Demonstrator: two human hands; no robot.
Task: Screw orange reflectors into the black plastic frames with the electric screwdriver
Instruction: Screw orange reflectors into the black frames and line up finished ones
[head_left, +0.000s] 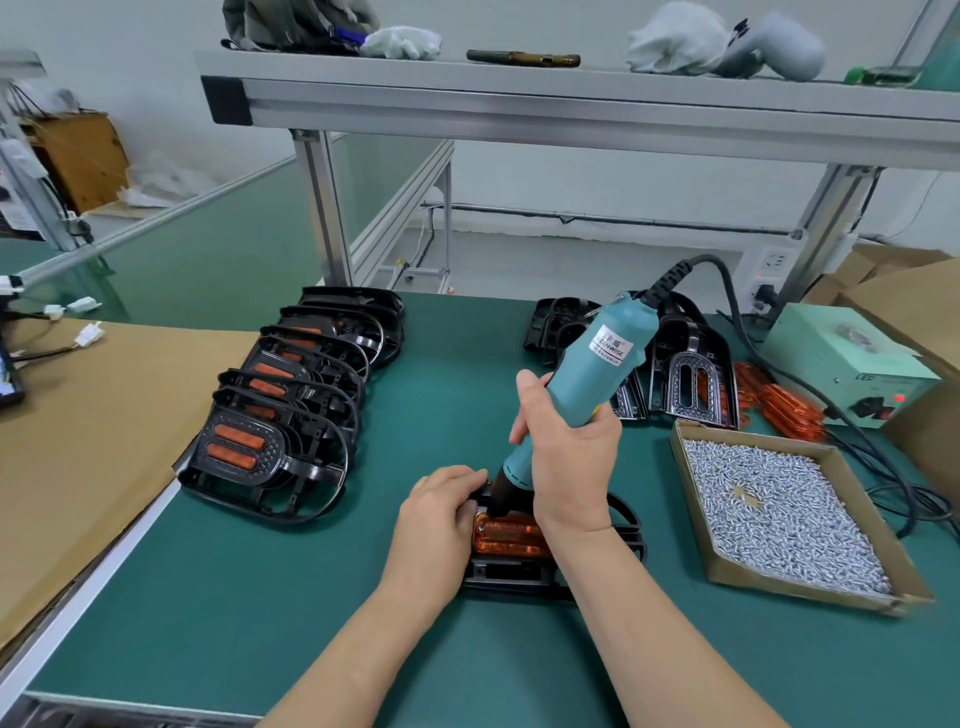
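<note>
Item: orange reflector (511, 538), seated in black plastic frame (514, 579), near centre. Grips: right hand (569, 457) wrapped round electric screwdriver (597, 364), bit at reflector's far-left corner; left hand (439, 519) fingers curled over frame's left edge. Risk: tilted driver slipping, scoring reflector.

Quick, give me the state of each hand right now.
Left hand: fingers curled on the black plastic frame, steadying it beside the orange reflector.
Right hand: gripping the electric screwdriver, tip down on the reflector.
</note>
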